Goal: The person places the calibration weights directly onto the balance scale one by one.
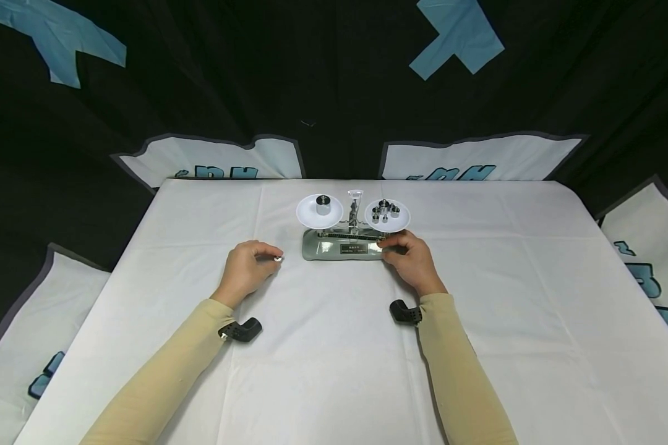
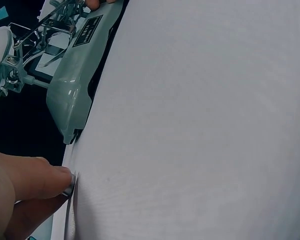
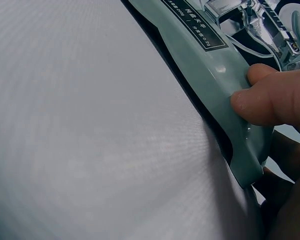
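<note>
A green two-pan balance scale (image 1: pixel 325 246) stands on the white table. Its left pan (image 1: pixel 306 216) bears one large metal weight (image 1: pixel 323 206); on the right pan (image 1: pixel 402 224) stand several smaller weights (image 1: pixel 385 210). To the left of the base, my left hand (image 1: pixel 247 266) pinches a small shiny metal piece (image 2: pixel 70 187) between thumb and fingers, low over the cloth. My right hand (image 1: pixel 411 256) grips the right end of the scale's base, with the thumb (image 3: pixel 250 105) on its front face and other fingers around the end.
A white cloth (image 1: pixel 323 358) with faint creases covers the table. Behind it hangs a black curtain (image 1: pixel 345 93) with blue and white patches. A black wrist camera (image 1: pixel 242 330) is strapped to the left sleeve, another camera (image 1: pixel 405 312) to the right.
</note>
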A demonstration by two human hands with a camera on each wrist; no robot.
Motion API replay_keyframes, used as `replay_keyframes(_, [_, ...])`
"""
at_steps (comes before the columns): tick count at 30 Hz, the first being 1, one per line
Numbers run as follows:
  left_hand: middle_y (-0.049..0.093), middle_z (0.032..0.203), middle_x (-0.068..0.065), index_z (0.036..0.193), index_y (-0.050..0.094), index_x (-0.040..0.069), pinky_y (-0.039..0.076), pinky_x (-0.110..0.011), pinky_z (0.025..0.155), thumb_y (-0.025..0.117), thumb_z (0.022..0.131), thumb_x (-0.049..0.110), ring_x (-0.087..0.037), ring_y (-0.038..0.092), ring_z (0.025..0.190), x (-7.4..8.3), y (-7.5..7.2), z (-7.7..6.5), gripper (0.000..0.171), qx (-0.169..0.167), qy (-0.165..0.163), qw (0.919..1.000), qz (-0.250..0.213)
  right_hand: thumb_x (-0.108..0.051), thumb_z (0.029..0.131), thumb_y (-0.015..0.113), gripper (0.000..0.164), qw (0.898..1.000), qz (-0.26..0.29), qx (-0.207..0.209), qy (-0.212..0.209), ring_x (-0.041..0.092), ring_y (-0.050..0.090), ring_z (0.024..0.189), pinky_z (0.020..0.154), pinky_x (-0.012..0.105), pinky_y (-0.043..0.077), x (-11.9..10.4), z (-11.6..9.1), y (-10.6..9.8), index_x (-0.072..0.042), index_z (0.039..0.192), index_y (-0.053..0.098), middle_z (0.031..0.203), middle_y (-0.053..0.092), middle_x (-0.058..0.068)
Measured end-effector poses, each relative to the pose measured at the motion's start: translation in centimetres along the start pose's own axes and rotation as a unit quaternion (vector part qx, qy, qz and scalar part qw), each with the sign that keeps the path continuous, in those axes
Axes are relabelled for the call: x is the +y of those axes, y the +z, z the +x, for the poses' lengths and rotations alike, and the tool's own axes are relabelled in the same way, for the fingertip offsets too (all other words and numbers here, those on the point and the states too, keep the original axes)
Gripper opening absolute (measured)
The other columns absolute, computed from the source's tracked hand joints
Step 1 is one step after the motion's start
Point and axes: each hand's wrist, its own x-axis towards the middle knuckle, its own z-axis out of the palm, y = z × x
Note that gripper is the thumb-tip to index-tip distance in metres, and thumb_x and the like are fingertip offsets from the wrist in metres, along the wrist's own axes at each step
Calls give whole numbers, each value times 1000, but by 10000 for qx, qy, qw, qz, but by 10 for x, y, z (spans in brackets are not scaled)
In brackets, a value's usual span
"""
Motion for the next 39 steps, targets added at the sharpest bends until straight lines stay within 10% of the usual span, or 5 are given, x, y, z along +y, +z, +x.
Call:
replay_keyframes(18, [74, 103, -12, 95, 77, 7, 33, -49, 115, 72, 78, 0, -39, 51, 128, 3, 2, 1, 19, -230, 94, 9993, 261, 3, 78, 68, 17, 10000, -33, 37, 7, 31, 57, 119, 108, 42, 43, -1, 0, 0, 2, 95, 73, 119, 64, 15])
replay_keyframes(39, [75, 99, -13, 103, 74, 6, 48, -47, 98, 69, 85, 8, -32, 65, 108, 13, -11, 9, 20, -10, 282, 9993, 255, 1, 78, 68, 18, 10000, -12, 11, 73, 31, 56, 120, 110, 41, 41, -1, -1, 1, 1, 95, 73, 119, 64, 14])
